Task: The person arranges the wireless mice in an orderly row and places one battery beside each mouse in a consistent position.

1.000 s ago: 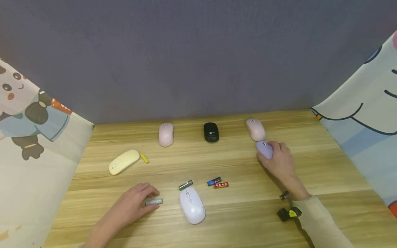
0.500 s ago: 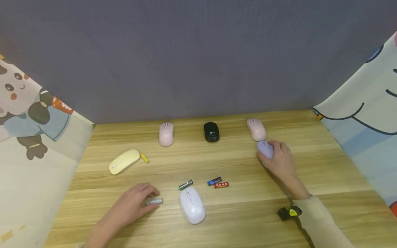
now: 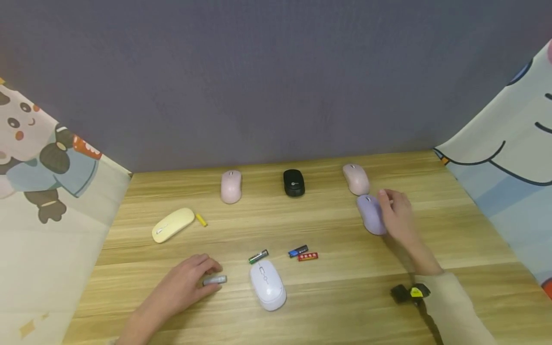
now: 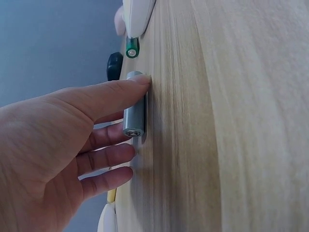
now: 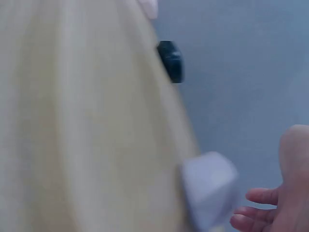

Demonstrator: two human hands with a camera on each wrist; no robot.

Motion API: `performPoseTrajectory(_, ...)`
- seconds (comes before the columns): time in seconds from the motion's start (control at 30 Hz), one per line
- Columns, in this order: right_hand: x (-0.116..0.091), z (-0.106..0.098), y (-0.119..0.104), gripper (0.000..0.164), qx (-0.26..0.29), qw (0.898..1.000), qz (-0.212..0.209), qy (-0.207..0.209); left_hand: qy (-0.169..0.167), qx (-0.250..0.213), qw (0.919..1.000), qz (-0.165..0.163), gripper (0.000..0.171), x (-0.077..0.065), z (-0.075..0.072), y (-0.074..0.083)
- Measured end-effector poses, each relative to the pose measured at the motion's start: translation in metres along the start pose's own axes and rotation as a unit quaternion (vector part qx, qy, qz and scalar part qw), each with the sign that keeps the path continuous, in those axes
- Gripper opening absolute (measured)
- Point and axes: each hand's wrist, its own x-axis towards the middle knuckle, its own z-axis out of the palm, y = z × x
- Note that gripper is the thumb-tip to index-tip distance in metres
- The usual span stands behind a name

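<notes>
My left hand (image 3: 183,282) pinches a silver battery (image 3: 215,280) between thumb and fingers, low at the wooden table. In the left wrist view the thumb lies across the battery (image 4: 134,113), its other fingers spread behind. Over on the right, my right hand (image 3: 398,218) is off the purple mouse (image 3: 370,215), raised just beside its right edge with relaxed fingers and nothing in them. The right wrist view shows a gap between those fingers and the blurred mouse (image 5: 210,191). A pink mouse (image 3: 356,179) sits right behind the purple one.
A white mouse (image 3: 267,286) stands front centre, a green battery (image 3: 258,257) at its top. Blue (image 3: 298,251) and red (image 3: 308,257) batteries lie to its right. Further back are a yellow mouse (image 3: 173,225), yellow battery (image 3: 201,220), pink mouse (image 3: 231,187) and black mouse (image 3: 293,183).
My right hand has let go of the purple mouse and moved slightly right and up, leaving the mouse on the table. The left hand has stayed in place with the silver battery.
</notes>
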Motion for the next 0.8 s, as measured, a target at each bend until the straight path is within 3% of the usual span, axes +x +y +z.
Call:
performPoseTrajectory(0.17,-0.003,-0.044,-0.006,0.057,-0.024,1.000,-0.005,0.001,-0.007,-0.001,1.0000,-0.004,0.033,0.001,-0.001,-0.001)
performPoseTrajectory(0.33,-0.019,-0.085,-0.003,0.050,-0.090,0.991,-0.016,-0.093,-0.004,-0.002,1.0000,-0.005,0.034,0.001,-0.002,-0.001)
performPoseTrajectory(0.4,-0.031,-0.097,0.002,0.050,-0.123,0.980,-0.009,-0.153,0.000,-0.001,1.0000,-0.001,0.035,0.002,-0.001,-0.001)
performPoseTrajectory(0.5,-0.050,-0.109,0.011,0.051,-0.163,0.955,0.023,-0.248,0.006,0.002,1.0000,0.006,0.035,0.002,-0.001,-0.001)
performPoseTrajectory(0.6,-0.071,-0.114,0.022,0.052,-0.164,0.925,0.078,-0.335,0.010,0.002,0.9999,0.008,0.035,0.003,-0.001,-0.002)
performPoseTrajectory(0.67,-0.085,-0.115,0.032,0.050,-0.140,0.910,0.097,-0.377,0.011,0.003,0.9999,0.009,0.035,0.003,0.000,-0.001)
performPoseTrajectory(0.73,-0.102,-0.115,0.042,0.050,-0.127,0.903,0.086,-0.401,0.011,0.002,0.9999,0.009,0.035,0.004,0.000,-0.001)
performPoseTrajectory(0.8,-0.118,-0.114,0.052,0.048,-0.101,0.902,0.055,-0.415,0.008,0.000,0.9999,0.008,0.035,0.004,0.000,-0.001)
